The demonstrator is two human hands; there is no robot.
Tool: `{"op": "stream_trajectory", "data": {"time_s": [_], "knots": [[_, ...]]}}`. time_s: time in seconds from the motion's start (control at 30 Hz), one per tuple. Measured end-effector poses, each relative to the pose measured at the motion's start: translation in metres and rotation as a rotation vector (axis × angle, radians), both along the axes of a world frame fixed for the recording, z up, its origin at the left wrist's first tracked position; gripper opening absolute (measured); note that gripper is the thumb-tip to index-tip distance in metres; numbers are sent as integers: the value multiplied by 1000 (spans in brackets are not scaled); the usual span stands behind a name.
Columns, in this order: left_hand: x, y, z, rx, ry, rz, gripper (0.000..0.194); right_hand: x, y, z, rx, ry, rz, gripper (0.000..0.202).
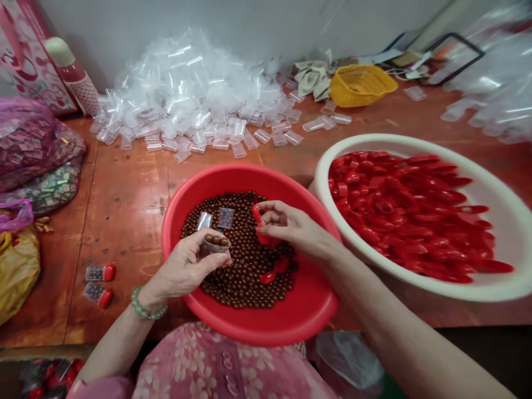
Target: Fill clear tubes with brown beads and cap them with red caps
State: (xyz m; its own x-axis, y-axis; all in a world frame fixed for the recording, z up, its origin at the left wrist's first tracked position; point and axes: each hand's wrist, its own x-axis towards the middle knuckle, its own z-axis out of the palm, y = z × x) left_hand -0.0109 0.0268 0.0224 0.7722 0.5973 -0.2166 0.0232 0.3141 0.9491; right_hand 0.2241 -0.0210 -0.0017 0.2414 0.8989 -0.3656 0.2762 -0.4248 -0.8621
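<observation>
In the head view, the left hand (180, 269) has its grip closed around a clear container (211, 249) with brown balls (216, 240) in its mouth, near the centre of the frame. Just to the right, the right hand (293, 227) is clamped on red caps (256, 213), above the red basin (266, 331). A white basin (322, 180) of similar caps stands at right. On the surface (120, 191), a transparent heap (187, 94) lies at upper centre.

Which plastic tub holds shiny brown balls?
The round red plastic tub: shiny brown balls lie inside; the oval white plastic tub shows only red plastic caps.
</observation>
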Motion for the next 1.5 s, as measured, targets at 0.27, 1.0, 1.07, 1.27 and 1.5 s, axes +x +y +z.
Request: {"op": "stream_trajectory", "data": {"time_s": [0.27, 1.0, 1.07, 1.27, 1.5], "knots": [[3, -3, -3, -118, -9, -134, 29, -42, -9, 34, 243, 586, 72, 22], [7, 4, -10, -220, -56, -172, 37, -50, 4, 37, 469, -39, 560, 28], [7, 5, -8, -213, -52, -162, 34, -49, 3, 36, 460, -9, 551, 36], [6, 6, -6, -193, -70, -85, 33, -37, -1, 34, 390, 12, 468, 26], [10, 5, -8, -56, 1, 204, 31, -42, -1, 29, 436, -96, 535, 24]]}}
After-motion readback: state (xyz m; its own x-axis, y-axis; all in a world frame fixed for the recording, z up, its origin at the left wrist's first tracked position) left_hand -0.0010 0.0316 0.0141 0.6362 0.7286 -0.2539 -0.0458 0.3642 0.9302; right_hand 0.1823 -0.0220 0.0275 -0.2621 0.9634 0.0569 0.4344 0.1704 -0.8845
